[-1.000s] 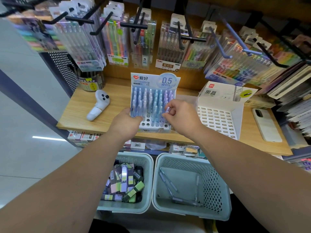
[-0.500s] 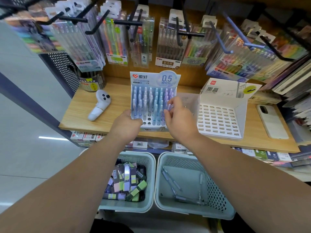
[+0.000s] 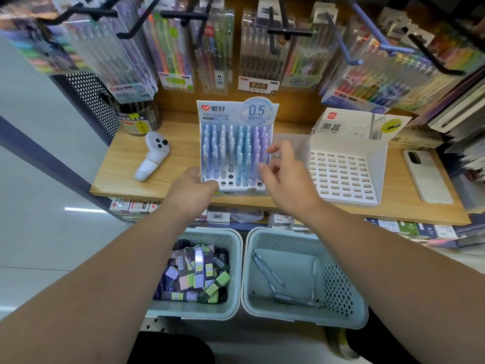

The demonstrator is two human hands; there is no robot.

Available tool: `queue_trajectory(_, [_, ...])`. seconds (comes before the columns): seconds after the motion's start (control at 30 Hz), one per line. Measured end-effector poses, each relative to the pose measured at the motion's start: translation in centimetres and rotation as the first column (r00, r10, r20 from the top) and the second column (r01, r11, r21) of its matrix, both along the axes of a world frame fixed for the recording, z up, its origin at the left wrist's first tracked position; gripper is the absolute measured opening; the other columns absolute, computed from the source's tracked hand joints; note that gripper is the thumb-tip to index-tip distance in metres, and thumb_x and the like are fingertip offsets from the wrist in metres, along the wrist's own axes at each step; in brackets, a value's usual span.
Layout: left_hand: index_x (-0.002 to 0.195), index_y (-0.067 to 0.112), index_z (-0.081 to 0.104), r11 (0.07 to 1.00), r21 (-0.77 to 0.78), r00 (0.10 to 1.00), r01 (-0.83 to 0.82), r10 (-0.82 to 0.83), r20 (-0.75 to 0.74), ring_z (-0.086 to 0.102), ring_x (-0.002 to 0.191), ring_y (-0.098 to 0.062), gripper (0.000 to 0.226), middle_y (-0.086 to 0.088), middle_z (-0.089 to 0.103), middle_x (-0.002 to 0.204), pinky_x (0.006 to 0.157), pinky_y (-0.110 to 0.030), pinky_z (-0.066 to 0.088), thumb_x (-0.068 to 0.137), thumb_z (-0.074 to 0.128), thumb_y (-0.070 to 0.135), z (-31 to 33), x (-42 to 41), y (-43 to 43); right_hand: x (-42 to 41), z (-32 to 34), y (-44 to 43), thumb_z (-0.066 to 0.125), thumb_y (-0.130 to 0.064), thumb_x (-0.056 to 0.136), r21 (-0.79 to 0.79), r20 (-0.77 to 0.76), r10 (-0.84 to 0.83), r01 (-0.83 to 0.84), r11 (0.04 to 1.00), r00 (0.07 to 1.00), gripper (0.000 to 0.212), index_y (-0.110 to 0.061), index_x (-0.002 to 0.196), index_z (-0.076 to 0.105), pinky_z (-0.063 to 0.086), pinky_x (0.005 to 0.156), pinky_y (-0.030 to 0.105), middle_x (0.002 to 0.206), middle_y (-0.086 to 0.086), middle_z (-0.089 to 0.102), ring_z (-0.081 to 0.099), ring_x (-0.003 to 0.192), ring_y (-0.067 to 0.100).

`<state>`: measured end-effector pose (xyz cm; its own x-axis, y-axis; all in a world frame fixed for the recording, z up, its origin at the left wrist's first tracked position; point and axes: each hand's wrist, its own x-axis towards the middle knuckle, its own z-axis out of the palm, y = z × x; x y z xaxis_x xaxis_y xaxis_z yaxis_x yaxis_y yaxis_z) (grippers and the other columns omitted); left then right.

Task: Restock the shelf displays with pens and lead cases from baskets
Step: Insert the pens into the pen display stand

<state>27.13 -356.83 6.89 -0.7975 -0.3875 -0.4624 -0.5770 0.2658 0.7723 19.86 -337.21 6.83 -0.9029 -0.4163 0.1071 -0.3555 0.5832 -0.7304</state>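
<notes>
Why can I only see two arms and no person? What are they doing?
The camera sits on the person's head and looks down, so you see only their own arms reaching out. This is a shop shelf. The left hand holds the corner of a pen display, which is nearly full. The right hand hovers beside it with loose fingers, holding nothing. Next to that stands an empty white display. Below are two baskets: the left basket holds lead cases, and the right basket holds a few pens.
</notes>
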Motion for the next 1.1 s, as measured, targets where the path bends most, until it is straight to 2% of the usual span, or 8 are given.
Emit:
queue_trajectory(0.1, [0.155, 0.027, 0.033, 0.999, -0.035, 0.999, 0.004, -0.003, 0.032, 0.055, 0.117, -0.021, 0.068, 0.002, 0.047, 0.150, 0.086, -0.034, 0.046, 0.095, 0.062, 0.035, -1.0, 2.1, -0.6, 0.5, -0.8, 3.7, 0.053, -0.027, 0.102, 0.001, 0.032, -0.010, 0.010, 1.000, 0.999, 0.012, -0.027, 0.107, 0.043, 0.050, 0.065, 0.037, 0.066, 0.003, 0.065, 0.064, 0.066, 0.020])
queue_trajectory(0.23, [0.148, 0.028, 0.044, 0.991, -0.100, 0.989, 0.087, -0.075, 0.127, 0.061, 0.108, -0.023, 0.062, 0.003, 0.057, 0.138, 0.091, -0.040, 0.052, 0.092, 0.064, 0.044, -2.4, 6.0, -0.1, 2.2, -4.6, 9.8, 0.057, -0.033, 0.100, 0.135, 0.125, -0.072, 0.055, 0.989, 0.990, 0.014, -0.023, 0.090, 0.056, 0.050, 0.060, 0.033, 0.066, -0.002, 0.065, 0.062, 0.062, 0.017])
queue_trajectory(0.37, [0.141, 0.025, 0.052, 0.977, -0.084, 0.955, 0.195, -0.169, 0.244, 0.066, 0.094, -0.022, 0.049, 0.001, 0.062, 0.127, 0.074, -0.032, 0.055, 0.095, 0.065, 0.038, -4.3, 9.6, 1.9, 3.3, -9.0, 14.1, 0.060, -0.038, 0.098, 0.392, 0.324, -0.091, -0.047, 0.919, 0.942, 0.020, -0.024, 0.084, 0.063, 0.048, 0.059, 0.030, 0.071, -0.004, 0.066, 0.063, 0.065, 0.014])
queue_trajectory(0.47, [0.131, 0.029, 0.056, 0.954, -0.063, 0.916, 0.293, -0.261, 0.305, 0.065, 0.097, -0.016, 0.040, 0.002, 0.063, 0.123, 0.085, -0.036, 0.053, 0.094, 0.065, 0.041, -5.4, 11.1, 3.5, 3.8, -12.5, 15.8, 0.062, -0.040, 0.098, 0.450, 0.668, -0.180, -0.199, 0.871, 0.722, 0.021, -0.020, 0.096, 0.068, 0.058, 0.065, 0.030, 0.087, 0.000, 0.072, 0.071, 0.075, 0.014])
queue_trajectory(0.6, [0.134, 0.029, 0.057, 0.883, -0.093, 0.846, 0.461, -0.405, 0.348, 0.063, 0.094, -0.008, 0.044, 0.010, 0.066, 0.117, 0.074, -0.023, 0.045, 0.093, 0.064, 0.045, -6.9, 11.5, 5.4, 5.8, -16.1, 17.2, 0.066, -0.033, 0.097, 0.380, 0.844, -0.408, 0.149, 0.913, 0.347, 0.034, -0.008, 0.120, 0.062, 0.058, 0.088, 0.038, 0.114, 0.013, 0.065, 0.065, 0.101, 0.025])
queue_trajectory(0.83, [0.138, 0.024, 0.055, 0.922, -0.114, 0.899, 0.370, -0.325, 0.294, 0.064, 0.097, -0.018, 0.052, -0.001, 0.067, 0.119, 0.080, -0.030, 0.047, 0.092, 0.064, 0.049, -11.3, 8.6, 8.4, 7.6, -22.8, 17.6, 0.074, -0.034, 0.090, 0.424, 0.781, -0.523, 0.323, 0.846, 0.343, 0.057, -0.001, 0.132, 0.055, 0.050, 0.098, 0.042, 0.126, 0.016, 0.063, 0.061, 0.109, 0.032])
queue_trajectory(0.97, [0.125, 0.023, 0.062, 0.932, -0.243, 0.958, 0.269, -0.234, 0.163, 0.059, 0.075, -0.011, 0.036, 0.008, 0.061, 0.088, 0.066, -0.029, 0.047, 0.091, 0.071, 0.030, -14.3, 9.6, 9.8, 8.3, -25.2, 17.6, 0.072, -0.029, 0.089, 0.514, 0.678, -0.583, 0.278, 0.811, 0.447, 0.042, -0.004, 0.120, 0.057, 0.045, 0.083, 0.031, 0.112, 0.015, 0.064, 0.061, 0.101, 0.031])
queue_trajectory(1.1, [0.121, 0.028, 0.057, 0.951, -0.244, 0.980, 0.189, -0.166, 0.114, 0.055, 0.069, -0.007, 0.041, 0.006, 0.056, 0.080, 0.059, -0.020, 0.040, 0.086, 0.077, 0.023, -15.4, 10.3, 9.6, 8.6, -27.3, 16.7, 0.069, -0.026, 0.086, 0.588, 0.521, -0.623, 0.283, 0.758, 0.583, 0.053, -0.001, 0.131, 0.055, 0.051, 0.094, 0.038, 0.126, 0.021, 0.059, 0.061, 0.111, 0.037])
